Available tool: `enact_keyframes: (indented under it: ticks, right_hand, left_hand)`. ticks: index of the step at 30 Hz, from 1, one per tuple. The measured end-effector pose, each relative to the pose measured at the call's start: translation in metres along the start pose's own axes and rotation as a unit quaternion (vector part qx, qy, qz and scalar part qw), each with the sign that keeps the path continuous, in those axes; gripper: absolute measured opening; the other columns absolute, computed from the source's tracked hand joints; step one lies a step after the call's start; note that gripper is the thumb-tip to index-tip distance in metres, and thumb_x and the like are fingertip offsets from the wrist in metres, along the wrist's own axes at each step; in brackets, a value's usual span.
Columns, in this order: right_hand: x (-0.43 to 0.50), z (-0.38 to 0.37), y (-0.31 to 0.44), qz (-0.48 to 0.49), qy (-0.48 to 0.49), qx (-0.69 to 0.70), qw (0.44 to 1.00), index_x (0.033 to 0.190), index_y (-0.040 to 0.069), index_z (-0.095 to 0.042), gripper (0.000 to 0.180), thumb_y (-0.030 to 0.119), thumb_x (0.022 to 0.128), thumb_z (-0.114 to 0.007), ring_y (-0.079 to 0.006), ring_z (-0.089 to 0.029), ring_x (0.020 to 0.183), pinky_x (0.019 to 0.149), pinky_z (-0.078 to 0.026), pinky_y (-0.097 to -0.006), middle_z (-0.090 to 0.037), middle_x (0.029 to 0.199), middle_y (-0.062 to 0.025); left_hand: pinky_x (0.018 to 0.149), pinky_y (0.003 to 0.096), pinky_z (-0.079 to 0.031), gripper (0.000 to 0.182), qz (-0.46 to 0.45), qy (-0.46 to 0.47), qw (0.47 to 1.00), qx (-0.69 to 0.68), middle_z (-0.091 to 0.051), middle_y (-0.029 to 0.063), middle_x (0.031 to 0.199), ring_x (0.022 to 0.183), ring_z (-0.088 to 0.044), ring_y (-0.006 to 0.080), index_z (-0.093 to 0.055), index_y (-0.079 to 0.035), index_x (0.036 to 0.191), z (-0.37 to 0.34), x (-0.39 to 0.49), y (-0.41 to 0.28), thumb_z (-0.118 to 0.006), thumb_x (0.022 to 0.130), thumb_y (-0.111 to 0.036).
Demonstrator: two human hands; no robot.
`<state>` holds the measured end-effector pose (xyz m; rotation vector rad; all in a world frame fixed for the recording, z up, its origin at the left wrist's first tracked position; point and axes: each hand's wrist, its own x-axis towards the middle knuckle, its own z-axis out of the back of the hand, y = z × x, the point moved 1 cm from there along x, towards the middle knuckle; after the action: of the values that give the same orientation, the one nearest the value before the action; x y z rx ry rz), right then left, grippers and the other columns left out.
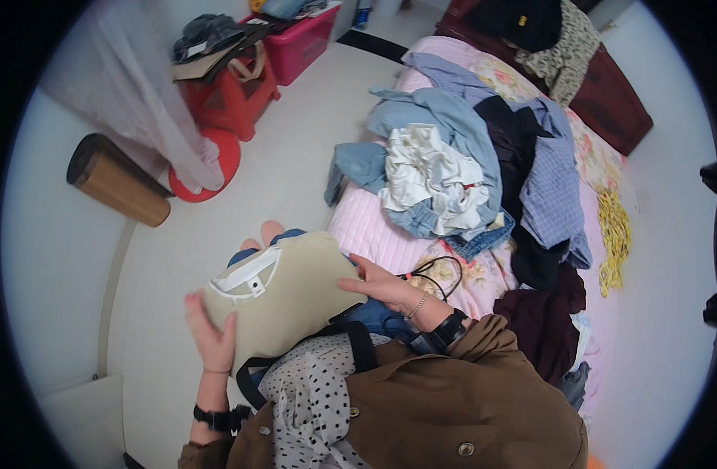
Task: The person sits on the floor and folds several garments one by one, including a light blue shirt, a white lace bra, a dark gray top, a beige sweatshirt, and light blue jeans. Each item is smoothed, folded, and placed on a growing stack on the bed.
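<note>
A folded beige knit-like top (300,287) with a white-trimmed neckline and a small neck label lies across my lap. My left hand (213,337) is at its left edge, thumb over the front and fingers along the side. On the opposite edge, my right hand (382,287) has its thumb on the fabric, its fingertips partly hidden. Blue denim shows beneath the top, and bare feet (270,230) appear beyond it. A black cable (446,275) loops on the bed beside my right hand.
The bed (364,223) at right bears heaped clothes: white fabric (435,176), light-blue denim (452,117), a checked shirt (549,199) and a dark maroon garment (546,322). A red stool (232,94), pink bin (303,53) and brown cylinder (121,182) stand on the left.
</note>
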<state>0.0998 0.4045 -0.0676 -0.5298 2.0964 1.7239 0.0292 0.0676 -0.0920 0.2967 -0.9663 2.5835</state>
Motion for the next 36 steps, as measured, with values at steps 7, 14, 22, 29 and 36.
enact_keyframes:
  ticks: [7,14,22,29,36]
  right_hand:
    - [0.004,-0.001,-0.005,-0.026,0.035,0.043,0.998,0.129,-0.003,-0.038,0.066,0.013,0.075,-0.073,-0.0156,-0.053,0.105,0.090,-0.043,-0.0260,-0.054,0.116,-0.0108]
    - [0.002,0.003,-0.013,0.060,0.041,0.142,0.987,0.132,0.000,-0.037,0.067,0.003,0.074,-0.070,-0.0153,-0.052,0.109,0.092,-0.043,-0.0279,-0.053,0.120,-0.0098]
    - [-0.032,0.023,0.028,0.204,0.052,0.451,0.868,0.138,0.009,-0.032,0.068,0.035,0.083,-0.063,-0.0230,-0.048,0.116,0.100,-0.037,-0.0388,-0.050,0.126,-0.0099]
    - [-0.041,-0.014,0.023,0.189,0.011,0.471,0.862,0.133,0.007,-0.039,0.059,0.044,0.089,-0.054,-0.0227,-0.046,0.120,0.101,-0.037,-0.0382,-0.048,0.131,-0.0097]
    - [-0.096,0.005,0.035,0.247,-0.046,0.457,0.853,0.128,0.001,-0.043,0.051,0.025,0.087,-0.061,-0.0230,-0.052,0.113,0.098,-0.041,-0.0364,-0.052,0.124,-0.0120]
  left_hand:
    - [0.100,0.0394,-0.039,0.060,0.503,0.166,0.593,-0.607,-0.043,0.0125,0.135,0.121,-0.045,0.0268,-0.034,-0.002,0.136,0.006,-0.052,0.032,-0.053,0.092,-0.037]
    - [0.098,0.0424,-0.041,0.054,0.472,0.154,0.509,-0.703,-0.049,0.0127,0.131,0.116,-0.050,0.0282,-0.040,-0.005,0.134,0.014,-0.030,0.023,-0.044,0.094,-0.041]
    - [0.098,0.0441,-0.041,0.047,0.353,0.264,0.491,-0.751,-0.051,0.0149,0.128,0.115,-0.051,0.0287,-0.041,-0.002,0.132,-0.013,0.042,-0.035,-0.043,0.093,-0.028]
    - [0.106,0.0405,-0.032,0.058,0.311,0.355,0.502,-0.724,-0.045,0.0108,0.134,0.124,-0.043,0.0258,-0.036,-0.002,0.134,-0.062,0.073,-0.127,-0.062,0.083,-0.011]
    - [0.106,0.0396,-0.031,0.062,0.268,0.458,0.497,-0.686,-0.044,0.0091,0.135,0.125,-0.041,0.0248,-0.036,-0.005,0.135,-0.070,0.067,-0.165,-0.064,0.080,-0.007]
